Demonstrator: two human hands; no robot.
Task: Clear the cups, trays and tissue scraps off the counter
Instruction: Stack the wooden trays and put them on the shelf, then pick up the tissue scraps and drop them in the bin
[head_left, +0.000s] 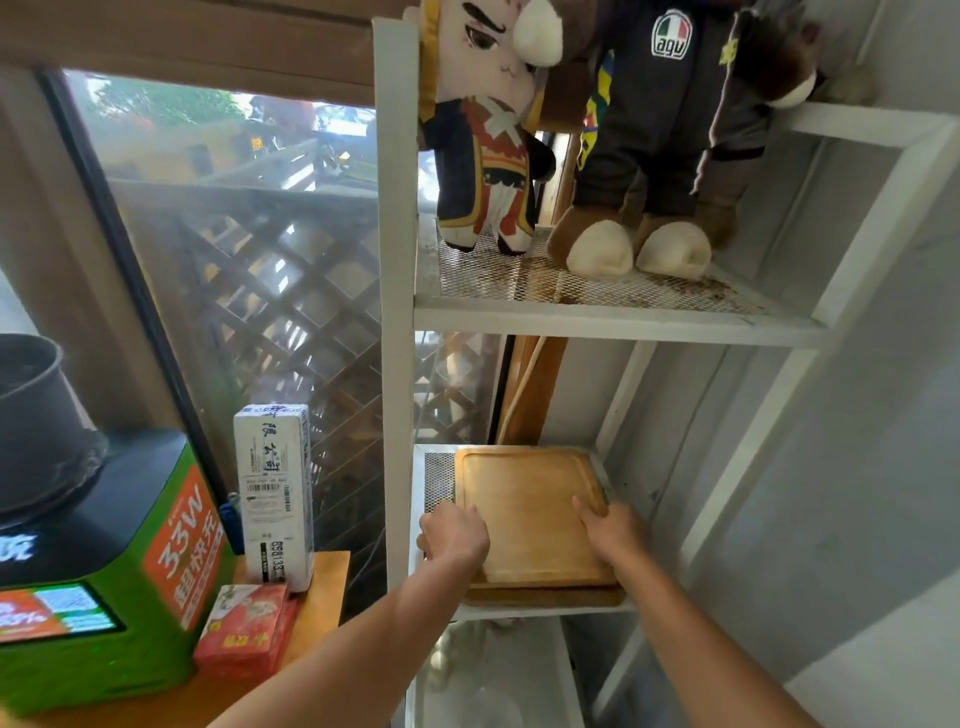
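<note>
Both hands are on a wooden tray (532, 514) that sits flat on the middle mesh shelf of a white metal rack (396, 260). There's a second wooden tray (550, 596) right underneath it, only its front edge peeking out, so the top one is stacked on it.

The left hand (455, 535) has the tray's left edge near the front corner. Fingers are curled over the rim and bunched together, knuckles toward the camera, and whether the tips go under the tray I can't tell. The right hand (612, 530) is on the right edge, with the thumb lying on top of the tray along the rim and the other fingers wrapped down the outside, hidden from here. So the tray is basically sandwiched between the two hands, side to side.

Up on the shelf above stand two plush toys (571, 156). Left of the rack is a wooden counter (322, 587) with a green machine (104, 571), a white box (274, 493) and a red box (247, 626).
</note>
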